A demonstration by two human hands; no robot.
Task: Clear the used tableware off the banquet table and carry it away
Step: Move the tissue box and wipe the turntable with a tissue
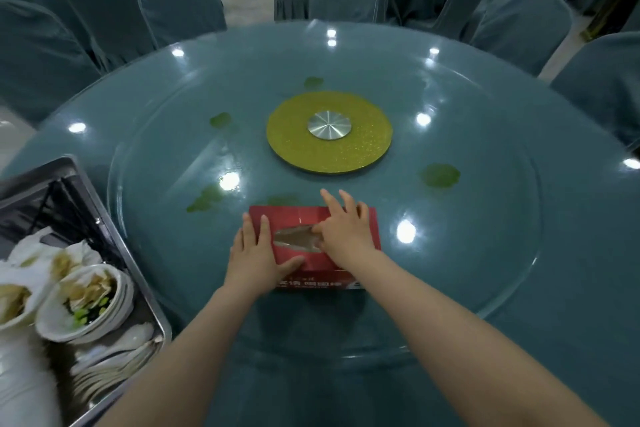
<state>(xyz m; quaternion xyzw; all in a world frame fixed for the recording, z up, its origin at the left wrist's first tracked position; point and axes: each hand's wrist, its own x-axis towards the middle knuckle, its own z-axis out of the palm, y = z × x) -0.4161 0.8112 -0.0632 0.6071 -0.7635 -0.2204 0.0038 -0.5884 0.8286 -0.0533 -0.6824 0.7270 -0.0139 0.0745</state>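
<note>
Dirty stacked bowls (83,302) and spoons (114,357) fill the metal tray (114,236).

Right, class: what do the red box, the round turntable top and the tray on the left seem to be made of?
Red box: probably printed card, with creased folds and a slot with clear film.
Turntable top: apparently glass, see-through and glossy, mirroring ceiling lights.
Tray: looks like brushed metal, grey with a dull sheen at its rim.
</note>
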